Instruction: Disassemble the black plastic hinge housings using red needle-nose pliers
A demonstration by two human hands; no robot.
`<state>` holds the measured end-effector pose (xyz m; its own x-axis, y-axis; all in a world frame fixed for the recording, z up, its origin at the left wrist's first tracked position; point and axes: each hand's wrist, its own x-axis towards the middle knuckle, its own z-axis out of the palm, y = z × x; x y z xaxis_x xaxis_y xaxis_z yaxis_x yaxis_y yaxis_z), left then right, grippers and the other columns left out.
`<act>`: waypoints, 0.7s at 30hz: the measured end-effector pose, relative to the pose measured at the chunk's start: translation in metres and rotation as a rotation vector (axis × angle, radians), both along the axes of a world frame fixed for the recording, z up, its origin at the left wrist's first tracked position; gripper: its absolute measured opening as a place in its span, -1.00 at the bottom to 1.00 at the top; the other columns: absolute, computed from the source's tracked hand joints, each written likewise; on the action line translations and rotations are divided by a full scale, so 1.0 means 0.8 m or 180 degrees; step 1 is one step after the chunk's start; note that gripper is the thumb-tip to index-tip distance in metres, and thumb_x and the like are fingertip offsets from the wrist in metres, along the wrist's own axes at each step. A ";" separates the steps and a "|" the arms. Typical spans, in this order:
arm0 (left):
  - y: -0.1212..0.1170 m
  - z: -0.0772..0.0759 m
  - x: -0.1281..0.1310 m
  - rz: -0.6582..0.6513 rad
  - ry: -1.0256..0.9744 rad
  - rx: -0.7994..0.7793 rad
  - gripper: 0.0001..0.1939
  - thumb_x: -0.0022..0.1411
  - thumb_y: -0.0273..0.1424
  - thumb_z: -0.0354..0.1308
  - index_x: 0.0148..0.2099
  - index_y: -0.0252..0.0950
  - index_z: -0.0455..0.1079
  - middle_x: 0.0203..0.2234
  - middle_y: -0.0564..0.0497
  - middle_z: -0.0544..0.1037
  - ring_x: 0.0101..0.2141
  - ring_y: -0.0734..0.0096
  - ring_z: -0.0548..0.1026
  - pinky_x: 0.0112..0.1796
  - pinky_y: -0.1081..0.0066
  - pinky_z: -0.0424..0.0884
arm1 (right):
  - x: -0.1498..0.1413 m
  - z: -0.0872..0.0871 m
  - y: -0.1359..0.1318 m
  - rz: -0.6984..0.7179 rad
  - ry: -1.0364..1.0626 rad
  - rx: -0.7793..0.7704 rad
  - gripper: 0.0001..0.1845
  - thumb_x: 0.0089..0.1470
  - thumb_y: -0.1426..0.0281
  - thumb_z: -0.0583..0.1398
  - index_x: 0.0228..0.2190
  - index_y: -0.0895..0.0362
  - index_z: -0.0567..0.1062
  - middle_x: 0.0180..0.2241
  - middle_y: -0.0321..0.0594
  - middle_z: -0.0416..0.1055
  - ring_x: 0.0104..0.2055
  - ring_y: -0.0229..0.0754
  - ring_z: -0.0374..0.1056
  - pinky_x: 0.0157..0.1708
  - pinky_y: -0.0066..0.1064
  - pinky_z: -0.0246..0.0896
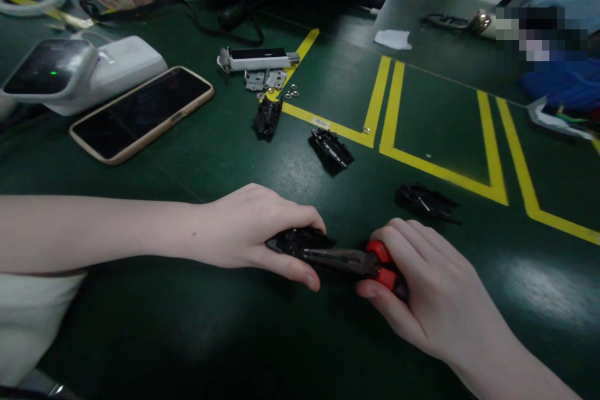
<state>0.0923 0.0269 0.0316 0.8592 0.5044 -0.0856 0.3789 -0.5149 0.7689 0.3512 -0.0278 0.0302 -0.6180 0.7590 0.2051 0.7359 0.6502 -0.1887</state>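
Near the front edge of the green tabletop (187,325), both hands meet. Left hand (248,231) clamped over a small black plastic part (300,241), pinning it to the surface. Right hand (435,287) closed around the red handles of pliers (349,259); plier nose touches the black part. Three similar black parts lie farther off: one (267,116) by the yellow line (375,103), one (332,149) mid-table, one (426,201) just beyond the right hand. Far left: smartphone (140,114) beside a white device (79,72). Metal hinge pieces (260,62) and washers (291,92) sit at the far centre.
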 end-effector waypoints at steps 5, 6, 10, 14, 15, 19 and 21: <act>0.001 0.000 0.001 -0.0005 -0.0069 0.0016 -0.56 0.22 -0.04 0.25 -0.04 -0.26 0.38 -0.36 0.12 0.54 -0.40 0.47 0.48 -0.42 0.50 0.22 | 0.000 0.002 0.000 -0.0001 0.0049 0.0008 -0.57 0.25 0.02 0.04 -0.40 0.13 0.34 -0.48 -0.20 0.32 -0.50 -0.21 0.20 -0.54 -0.39 0.09; 0.002 0.000 0.001 0.0007 -0.0083 0.0002 -0.56 0.22 -0.04 0.25 -0.04 -0.26 0.38 -0.36 0.12 0.54 -0.40 0.47 0.48 -0.42 0.50 0.22 | 0.002 0.003 0.001 0.0013 0.0048 0.0014 -0.57 0.25 0.02 0.04 -0.40 0.13 0.34 -0.48 -0.20 0.32 -0.50 -0.21 0.21 -0.55 -0.40 0.10; 0.002 -0.002 0.001 0.0017 -0.0088 -0.0061 -0.55 0.20 -0.04 0.27 -0.03 -0.26 0.38 -0.36 0.11 0.54 -0.39 0.46 0.50 -0.41 0.51 0.23 | 0.007 0.003 0.003 0.0036 -0.0009 0.0052 -0.56 0.25 0.03 0.03 -0.39 0.14 0.35 -0.48 -0.21 0.32 -0.50 -0.22 0.22 -0.55 -0.41 0.12; 0.001 -0.004 0.001 0.0014 -0.0105 0.0037 -0.53 0.19 -0.03 0.27 -0.03 -0.26 0.37 -0.37 0.12 0.54 -0.40 0.46 0.49 -0.43 0.51 0.21 | 0.008 0.000 0.002 0.0044 -0.0097 0.0150 -0.56 0.26 0.02 0.02 -0.40 0.13 0.34 -0.49 -0.21 0.32 -0.51 -0.22 0.20 -0.55 -0.40 0.10; 0.000 -0.004 0.001 0.0012 -0.0134 0.0055 -0.53 0.20 -0.02 0.26 -0.03 -0.26 0.37 -0.37 0.13 0.53 -0.40 0.47 0.49 -0.43 0.51 0.21 | 0.007 0.000 0.002 0.0040 -0.0132 0.0174 -0.56 0.25 0.02 0.02 -0.40 0.13 0.34 -0.48 -0.21 0.32 -0.50 -0.22 0.20 -0.54 -0.40 0.10; 0.000 -0.006 0.001 -0.0016 -0.0183 0.0100 -0.54 0.21 -0.02 0.25 -0.05 -0.26 0.37 -0.37 0.13 0.53 -0.41 0.48 0.48 -0.44 0.51 0.20 | 0.004 -0.003 0.001 0.0067 -0.0266 0.0263 -0.57 0.25 0.03 0.04 -0.39 0.14 0.35 -0.47 -0.20 0.33 -0.48 -0.21 0.21 -0.51 -0.38 0.11; 0.000 -0.006 0.001 -0.0022 -0.0173 0.0109 -0.54 0.21 -0.03 0.26 -0.04 -0.27 0.37 -0.37 0.12 0.53 -0.40 0.47 0.49 -0.44 0.51 0.20 | 0.003 -0.003 0.000 0.0078 -0.0290 0.0303 -0.57 0.25 0.03 0.04 -0.38 0.14 0.35 -0.47 -0.19 0.32 -0.48 -0.21 0.21 -0.52 -0.39 0.10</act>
<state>0.0930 0.0268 0.0271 0.8656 0.5002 -0.0216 0.3335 -0.5438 0.7701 0.3536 -0.0275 0.0274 -0.6553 0.7233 0.2176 0.7310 0.6799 -0.0584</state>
